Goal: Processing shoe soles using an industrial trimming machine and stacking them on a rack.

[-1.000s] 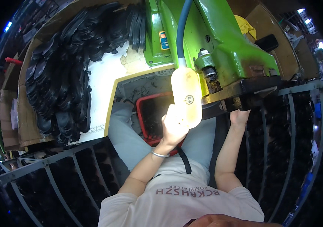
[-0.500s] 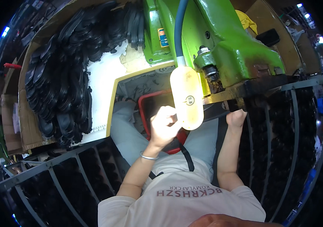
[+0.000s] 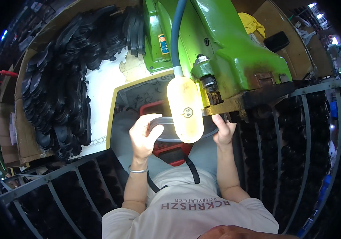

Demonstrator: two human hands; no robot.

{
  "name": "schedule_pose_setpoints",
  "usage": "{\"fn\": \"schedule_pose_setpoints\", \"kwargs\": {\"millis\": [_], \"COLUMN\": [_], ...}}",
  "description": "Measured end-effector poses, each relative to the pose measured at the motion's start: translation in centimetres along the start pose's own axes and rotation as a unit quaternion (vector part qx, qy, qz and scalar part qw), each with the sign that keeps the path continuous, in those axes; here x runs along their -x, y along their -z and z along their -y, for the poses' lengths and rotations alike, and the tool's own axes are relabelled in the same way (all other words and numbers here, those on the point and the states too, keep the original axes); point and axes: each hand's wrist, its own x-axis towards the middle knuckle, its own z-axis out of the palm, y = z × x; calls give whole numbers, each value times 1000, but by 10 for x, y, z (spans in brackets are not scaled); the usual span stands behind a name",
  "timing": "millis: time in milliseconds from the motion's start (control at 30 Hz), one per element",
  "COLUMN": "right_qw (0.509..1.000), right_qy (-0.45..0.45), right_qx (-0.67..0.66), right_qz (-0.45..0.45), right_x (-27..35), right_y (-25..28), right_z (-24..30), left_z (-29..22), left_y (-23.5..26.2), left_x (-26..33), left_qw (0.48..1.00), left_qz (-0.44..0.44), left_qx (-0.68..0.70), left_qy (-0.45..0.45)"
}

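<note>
A dark, curved shoe sole [image 3: 166, 120] spans the space between my two hands beneath the lamp. At its left end my left hand [image 3: 142, 137] is closed, with thumb and fingers pinching the rim. My right hand [image 3: 224, 131] grips the other end, thumb up, close under the edge of the green machine [image 3: 234, 59]. A glowing yellow oval lamp [image 3: 185, 113] hides the sole's middle. Many similar black soles [image 3: 59, 95] lie piled on the white table [image 3: 98, 85] at the left.
The machine's metal tool head [image 3: 210, 85] stands just beyond the lamp. Below the sole, a red container [image 3: 170, 153] sits between my legs. Metal railings [image 3: 74, 175] run along both sides. A cardboard box [image 3: 19, 107] borders the pile; a yellow cloth [image 3: 252, 24] lies at the back right.
My left hand has moved left from beside the lamp, and my right hand has come inward from under the machine. The sole now shows stretched between both hands. The view has shifted slightly.
</note>
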Motion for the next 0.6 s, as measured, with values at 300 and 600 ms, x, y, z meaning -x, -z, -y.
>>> {"fn": "schedule_pose_setpoints", "kwargs": {"millis": [300, 600], "right_qw": [992, 997], "right_qy": [-23, 21], "right_qx": [72, 54], "right_qz": [104, 43], "right_x": [-1, -3], "right_y": [-17, 15], "right_z": [0, -6], "left_z": [21, -18], "left_y": [29, -46], "left_x": [51, -9], "left_qw": [990, 920], "left_qz": [63, 181], "left_qx": [-15, -348], "left_qy": [125, 20]}}
